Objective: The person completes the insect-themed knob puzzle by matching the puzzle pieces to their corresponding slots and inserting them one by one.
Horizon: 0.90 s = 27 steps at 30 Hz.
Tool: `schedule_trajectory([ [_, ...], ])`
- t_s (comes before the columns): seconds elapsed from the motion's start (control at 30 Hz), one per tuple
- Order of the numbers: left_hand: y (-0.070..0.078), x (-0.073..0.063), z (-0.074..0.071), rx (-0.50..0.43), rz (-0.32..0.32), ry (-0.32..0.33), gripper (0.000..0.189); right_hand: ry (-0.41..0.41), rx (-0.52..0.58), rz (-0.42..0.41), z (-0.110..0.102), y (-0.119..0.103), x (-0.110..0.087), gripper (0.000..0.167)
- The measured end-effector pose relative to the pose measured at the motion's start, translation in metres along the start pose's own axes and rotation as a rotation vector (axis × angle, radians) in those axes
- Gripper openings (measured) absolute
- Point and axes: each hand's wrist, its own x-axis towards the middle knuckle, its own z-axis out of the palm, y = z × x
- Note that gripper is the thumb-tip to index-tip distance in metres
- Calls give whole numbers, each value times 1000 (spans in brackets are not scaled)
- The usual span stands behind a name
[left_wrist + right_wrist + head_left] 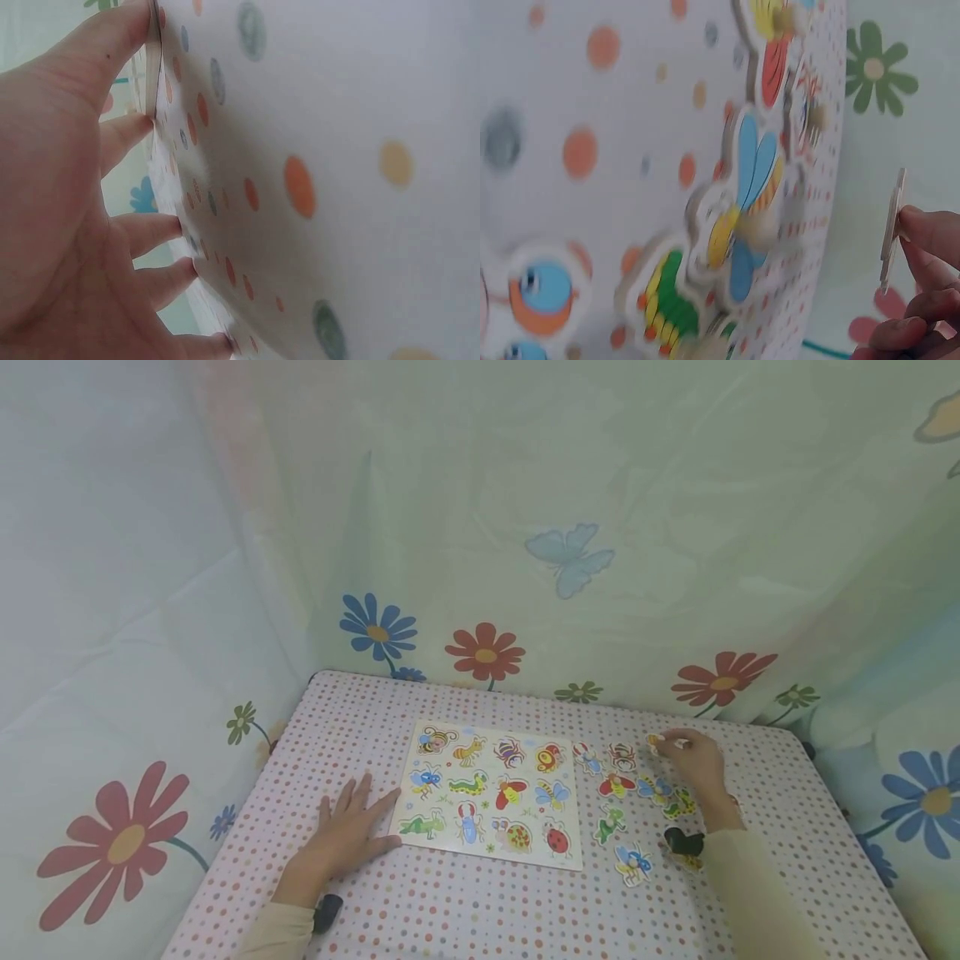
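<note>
A puzzle board [576,810] printed with insect pictures lies flat on the table. My left hand [345,831] rests by its left edge with fingers spread. In the left wrist view, the thumb and one finger of that hand [52,195] touch the board's edge [154,64]. Beyond the loose pieces, my right hand [697,768] pinches a small puzzle piece [654,741]. That piece [892,232] appears edge-on in the right wrist view, so its picture is hidden. Near the right hand lie a blue-winged insect piece [748,161] and a green caterpillar piece [667,296], both with knobs.
More loose insect pieces lie right of the board, including a red-winged one [617,785], a green grasshopper [610,824] and a blue-winged one [633,864]. The dotted tablecloth [450,918] covers the table. A flowered curtain [420,527] stands behind it.
</note>
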Motion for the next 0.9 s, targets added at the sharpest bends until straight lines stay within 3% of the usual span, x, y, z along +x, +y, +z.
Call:
schedule_trajectory([
  [0.13,0,0,0,8,-1,2,75,-86,40,-20,-10,-51,-30,60],
  [0.23,1,-1,-1,11,-1,1,75,-107,68,-45,-17,-92,-55,54],
  [0.33,2,-1,-2,1,-1,1,75,-116,74,-113,-16,-118,-71,47],
  [0.5,2,-1,-2,-4,-4,4,76,-153,82,-212,-5,-145,-85,39],
  [0.9,0,1,1,-10,-5,11,76,-227,161,-287,42,-190,-109,28],
])
